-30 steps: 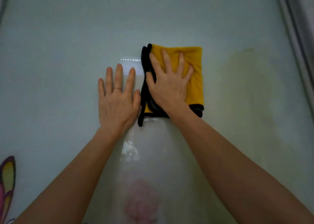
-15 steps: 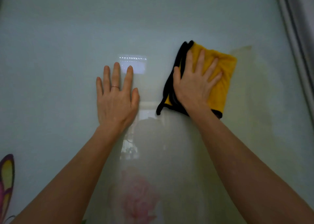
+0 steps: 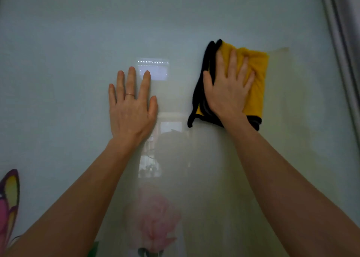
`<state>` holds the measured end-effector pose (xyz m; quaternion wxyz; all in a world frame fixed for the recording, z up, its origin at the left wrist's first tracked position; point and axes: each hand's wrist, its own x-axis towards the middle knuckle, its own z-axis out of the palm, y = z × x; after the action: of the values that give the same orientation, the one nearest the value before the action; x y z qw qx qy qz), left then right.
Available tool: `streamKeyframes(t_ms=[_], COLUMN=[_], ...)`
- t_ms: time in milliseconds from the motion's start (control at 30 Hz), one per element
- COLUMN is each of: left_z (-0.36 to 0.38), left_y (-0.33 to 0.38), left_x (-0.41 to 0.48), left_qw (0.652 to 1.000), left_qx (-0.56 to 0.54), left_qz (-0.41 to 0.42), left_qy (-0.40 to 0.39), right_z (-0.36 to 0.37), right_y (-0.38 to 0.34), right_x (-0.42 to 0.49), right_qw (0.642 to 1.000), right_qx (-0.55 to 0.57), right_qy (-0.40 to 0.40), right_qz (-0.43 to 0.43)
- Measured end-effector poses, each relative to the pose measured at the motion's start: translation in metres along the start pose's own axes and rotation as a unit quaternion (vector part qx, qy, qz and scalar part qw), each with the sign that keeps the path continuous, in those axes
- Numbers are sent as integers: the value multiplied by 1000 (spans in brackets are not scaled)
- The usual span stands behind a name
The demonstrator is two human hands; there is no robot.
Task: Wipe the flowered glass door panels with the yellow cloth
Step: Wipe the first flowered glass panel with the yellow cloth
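A pale frosted glass door panel (image 3: 68,52) fills the view. A faint pink flower (image 3: 155,217) is printed low in the middle, and a coloured butterfly (image 3: 8,194) shows at the lower left edge. My right hand (image 3: 227,89) presses flat, fingers spread, on the folded yellow cloth (image 3: 255,81) with black edging, held against the glass right of centre. My left hand (image 3: 132,108) lies flat on the bare glass to the left of the cloth, fingers straight, a ring on one finger.
The door's grey frame (image 3: 342,42) runs down the right edge. A bright rectangular reflection (image 3: 153,69) sits on the glass just above my left fingertips. A faint yellowish patch (image 3: 288,100) shows right of the cloth.
My right hand has slid the yellow cloth to the right across the glass, away from my left hand. The left hand has stayed in place.
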<state>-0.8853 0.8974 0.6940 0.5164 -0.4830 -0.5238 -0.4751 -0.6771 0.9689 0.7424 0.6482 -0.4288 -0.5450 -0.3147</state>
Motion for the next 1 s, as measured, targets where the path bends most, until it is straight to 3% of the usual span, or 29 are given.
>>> streamKeyframes(t_ms=[133, 267, 400, 567, 700, 767, 867, 1000], left_z=[1, 1, 1, 3, 4, 5, 6, 4], left_y=[2, 2, -1, 2, 2, 2, 0, -1], left_x=[-2, -2, -2, -1, -3, -4, -3, -3], left_qw=[1000, 1000, 1000, 1000, 1000, 1000, 1000, 1000], left_qx=[2, 2, -5, -3, 3, 4, 2, -1], left_qz=[-4, -3, -1, -5, -12, -10, -4, -5], left_qy=[4, 8, 7, 12, 6, 13, 17, 17], right_z=[7, 9, 5, 4, 4, 2, 0, -7], right_y=[-15, -45, -23, 25, 4, -25, -56, -31], right_x=[-51, -96, -84, -83, -120, -146, -180, -175], right_qw=[998, 994, 982, 996, 995, 997, 990, 974], right_qx=[-13, 1, 35, 0, -23, 4, 43, 70], right_qy=[64, 55, 60, 88, 94, 77, 23, 0], right_qz=[21, -95, -175, -34, 29, -6, -130, -217])
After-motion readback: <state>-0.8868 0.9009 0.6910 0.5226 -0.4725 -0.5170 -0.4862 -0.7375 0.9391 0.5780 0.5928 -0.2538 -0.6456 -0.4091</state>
